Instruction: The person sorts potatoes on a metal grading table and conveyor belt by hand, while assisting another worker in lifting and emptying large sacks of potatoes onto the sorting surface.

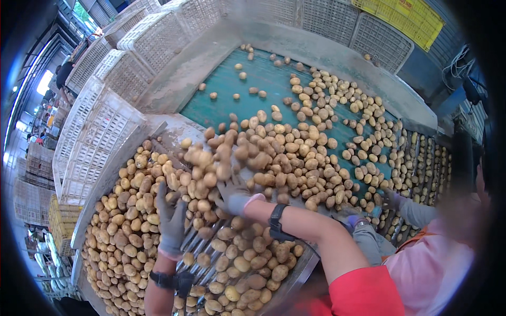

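Both my hands wear grey gloves with pink cuffs, and dark bands circle my wrists. My left hand (172,224) is upright among the potatoes (132,226), with fingers apart and nothing gripped. Beside it, my right hand (233,196) reaches across with fingers spread against a heap of loose potatoes (295,152). Several potatoes just beyond that hand are smeared by motion. Below and between my hands, the metal bars (203,245) of a grate show through the potatoes lying on it.
Potatoes also lie scattered on a green conveyor belt (221,79) and on rollers (419,158) at the right. White plastic crates (95,137) line the left side; a yellow crate (403,21) stands far right. A co-worker's gloved hands (390,199) work close by on my right.
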Demonstrator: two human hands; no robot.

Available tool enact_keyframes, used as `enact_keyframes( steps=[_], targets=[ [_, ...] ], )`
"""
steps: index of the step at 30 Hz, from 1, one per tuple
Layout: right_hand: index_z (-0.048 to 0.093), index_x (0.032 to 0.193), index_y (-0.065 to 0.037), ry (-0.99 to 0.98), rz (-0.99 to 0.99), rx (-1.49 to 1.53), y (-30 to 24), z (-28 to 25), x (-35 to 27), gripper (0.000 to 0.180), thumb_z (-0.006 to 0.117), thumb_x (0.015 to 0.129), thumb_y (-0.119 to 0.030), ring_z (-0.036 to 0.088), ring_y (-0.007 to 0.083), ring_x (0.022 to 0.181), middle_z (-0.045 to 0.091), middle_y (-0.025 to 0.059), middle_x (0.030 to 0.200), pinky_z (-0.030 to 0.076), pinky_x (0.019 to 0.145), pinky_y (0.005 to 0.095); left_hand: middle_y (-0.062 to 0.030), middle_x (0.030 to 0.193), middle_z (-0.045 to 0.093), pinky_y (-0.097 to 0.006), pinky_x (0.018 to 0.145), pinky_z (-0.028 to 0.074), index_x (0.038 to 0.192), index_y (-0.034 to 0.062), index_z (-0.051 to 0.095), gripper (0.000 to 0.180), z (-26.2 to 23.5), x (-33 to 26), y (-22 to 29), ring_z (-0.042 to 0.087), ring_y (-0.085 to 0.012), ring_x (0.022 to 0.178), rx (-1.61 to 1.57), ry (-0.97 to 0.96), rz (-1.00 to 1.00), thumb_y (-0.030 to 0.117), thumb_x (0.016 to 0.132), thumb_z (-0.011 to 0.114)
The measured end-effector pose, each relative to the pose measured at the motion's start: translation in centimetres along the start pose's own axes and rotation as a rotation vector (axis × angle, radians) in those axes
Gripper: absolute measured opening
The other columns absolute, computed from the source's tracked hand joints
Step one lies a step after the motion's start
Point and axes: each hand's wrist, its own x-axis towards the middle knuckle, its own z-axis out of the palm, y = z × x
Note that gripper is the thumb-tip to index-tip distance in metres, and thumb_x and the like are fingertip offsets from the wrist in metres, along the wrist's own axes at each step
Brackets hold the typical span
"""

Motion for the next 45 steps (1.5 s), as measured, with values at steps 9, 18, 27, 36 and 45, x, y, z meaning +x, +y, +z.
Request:
enact_keyframes(
  steps=[9,18,27,36,45],
  targets=[
    [0.056,0.121,-0.011,-0.286,-0.670,0.383,-9.2,5.9,-9.2,0.054,0.064,0.070,-0.027,0.037,0.0382,0.128,0.053,0.0148,0.116,0.017,0.112,0.0544,-0.0217,0.150,0.014,-0.040,0.099,0.039,0.147,0.0002,0.005,0.095,-8.7,-15.8,-0.3,0.035,-0.0353,0.129,0.416,0.093,-0.183,0.009,0.075,0.067],
    [0.065,0.109,-0.014,-0.542,-0.771,-0.024,-0.9,-0.4,-7.2,0.049,0.056,0.077,-0.050,0.019,0.0349,0.140,0.040,0.0074,0.142,0.006,0.113,0.0561,-0.0277,0.147,0.017,-0.045,0.104,0.032,0.145,-0.0040,0.002,0.114,-10.0,-28.7,0.1,0.030,-0.0406,0.131,0.774,0.163,-0.626,0.027,0.064,0.076],
    [0.041,0.136,-0.007,-0.048,-0.298,-0.337,0.8,6.2,-1.0,0.063,0.058,0.080,-0.031,0.024,0.0395,0.133,0.028,0.0205,0.144,0.017,0.109,0.0555,-0.0336,0.143,0.020,-0.050,0.109,0.025,0.143,-0.0081,-0.001,0.136,-8.9,-35.2,-8.3,0.024,-0.0459,0.133,1.002,-0.103,-0.485,0.045,0.052,0.085],
    [0.027,0.144,-0.012,-0.521,-0.490,-0.194,-8.5,2.4,-6.1,0.079,0.061,0.079,-0.041,0.016,0.0432,0.137,0.019,0.0196,0.150,0.013,0.111,0.0556,-0.0251,0.129,0.047,-0.040,0.101,0.039,0.141,-0.0018,0.024,0.089,-5.4,-25.7,-5.2,0.046,-0.0304,0.120,0.584,0.134,-0.324,0.034,0.077,0.075],
    [0.057,0.107,-0.007,-0.304,-0.897,0.400,-14.5,4.7,-3.1,0.026,0.053,0.081,-0.006,0.054,0.0326,0.100,0.057,0.0143,0.105,0.044,0.090,0.0428,-0.0288,0.146,0.024,-0.040,0.109,0.029,0.144,0.0108,0.033,0.063,-24.1,-40.0,-13.6,0.030,-0.0334,0.135,1.015,0.669,-0.714,0.023,0.089,0.060]
  ],
)
